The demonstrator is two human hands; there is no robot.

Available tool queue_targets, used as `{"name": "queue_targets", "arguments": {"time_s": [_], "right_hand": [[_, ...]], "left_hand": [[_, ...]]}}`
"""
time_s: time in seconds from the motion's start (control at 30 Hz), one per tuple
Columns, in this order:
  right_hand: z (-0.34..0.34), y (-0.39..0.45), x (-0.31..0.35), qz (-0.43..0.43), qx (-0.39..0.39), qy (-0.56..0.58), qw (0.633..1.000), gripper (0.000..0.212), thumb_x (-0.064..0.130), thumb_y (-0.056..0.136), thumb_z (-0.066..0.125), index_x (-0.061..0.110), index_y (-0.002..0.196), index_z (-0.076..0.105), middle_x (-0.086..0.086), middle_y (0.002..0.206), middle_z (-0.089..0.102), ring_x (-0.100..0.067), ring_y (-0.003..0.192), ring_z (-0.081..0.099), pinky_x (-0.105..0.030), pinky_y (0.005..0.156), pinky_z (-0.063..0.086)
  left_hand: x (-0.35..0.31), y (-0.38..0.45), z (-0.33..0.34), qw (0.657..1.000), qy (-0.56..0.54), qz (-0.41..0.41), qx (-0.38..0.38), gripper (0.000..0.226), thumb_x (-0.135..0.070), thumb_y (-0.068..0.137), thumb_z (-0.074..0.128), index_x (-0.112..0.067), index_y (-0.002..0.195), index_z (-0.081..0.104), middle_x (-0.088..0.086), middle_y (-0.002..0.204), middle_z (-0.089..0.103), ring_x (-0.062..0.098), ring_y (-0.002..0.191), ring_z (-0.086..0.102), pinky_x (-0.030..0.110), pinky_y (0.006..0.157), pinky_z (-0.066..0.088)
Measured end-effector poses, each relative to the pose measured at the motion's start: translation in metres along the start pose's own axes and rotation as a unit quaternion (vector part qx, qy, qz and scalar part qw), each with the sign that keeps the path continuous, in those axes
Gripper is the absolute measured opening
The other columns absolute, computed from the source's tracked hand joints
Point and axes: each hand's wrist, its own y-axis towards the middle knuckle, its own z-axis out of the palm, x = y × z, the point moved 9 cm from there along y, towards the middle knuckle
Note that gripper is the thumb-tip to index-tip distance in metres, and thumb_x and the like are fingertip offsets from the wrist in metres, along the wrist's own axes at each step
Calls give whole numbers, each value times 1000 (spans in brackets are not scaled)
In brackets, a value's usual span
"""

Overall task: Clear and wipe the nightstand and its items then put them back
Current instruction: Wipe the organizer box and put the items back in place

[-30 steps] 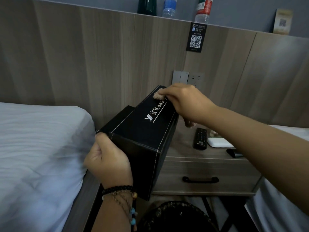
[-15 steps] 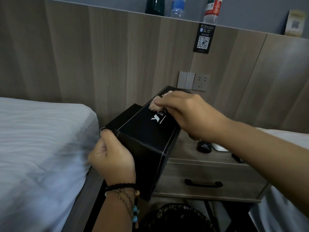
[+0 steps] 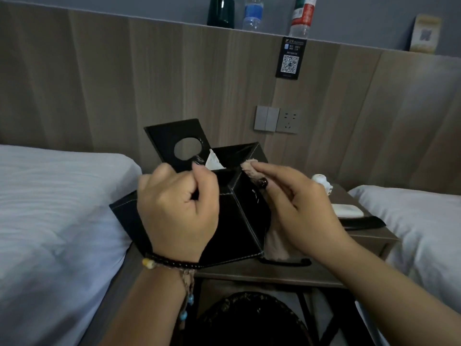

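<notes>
Between hands (image 3: 178, 211) (image 3: 303, 216): black tissue box (image 3: 245, 221), gripped.

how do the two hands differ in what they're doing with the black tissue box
The left hand grips the black tissue box and its raised lid; the right hand pinches a tan cloth against the box's top edge. The left wrist wears beaded bracelets; the right hand wears a dark ring instead. Both hands have curled fingers and work on the same box, in front of the nightstand.
</notes>
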Motion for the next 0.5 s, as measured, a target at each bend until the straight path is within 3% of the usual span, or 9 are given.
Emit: {"name": "queue_targets", "arguments": {"time_s": [0.1, 0.2, 0.4, 0.5], "right_hand": [[-10, -23, -25, 79, -15, 72, 994, 34, 4, 97, 53, 22, 123, 66, 15, 119, 68, 6, 115, 58, -18, 102, 44], [-11, -49, -43, 132, -23, 101, 986, 34, 4, 97, 53, 25, 120, 68, 15, 114, 70, 6, 109, 61, -16, 97, 47], [-15, -91, -75, 196, -55, 116, 972, 44, 2, 95, 53, 42, 106, 66, 29, 103, 69, 13, 103, 60, -4, 88, 43], [-17, -104, -97, 227, -91, 124, 962, 44, 3, 95, 51, 42, 108, 66, 32, 101, 68, 13, 101, 61, -6, 86, 44]], "left_hand": [[-29, -17, 10, 994, 36, 96, 32, 53, -9, 94, 46, -11, 43, 30, 1, 41, 27, 12, 53, 24, 31, 58, 21], [-39, -36, 24, 987, 57, 138, 62, 50, -7, 90, 50, -11, 43, 33, 2, 40, 32, 15, 50, 28, 29, 58, 20], [-43, -61, 72, 973, 105, 156, 135, 49, -11, 89, 52, -10, 42, 42, 1, 38, 40, 20, 46, 41, 30, 54, 24], [-45, -67, 92, 967, 133, 155, 151, 48, -13, 90, 52, -11, 43, 45, 0, 40, 43, 19, 48, 42, 32, 53, 27]]}}
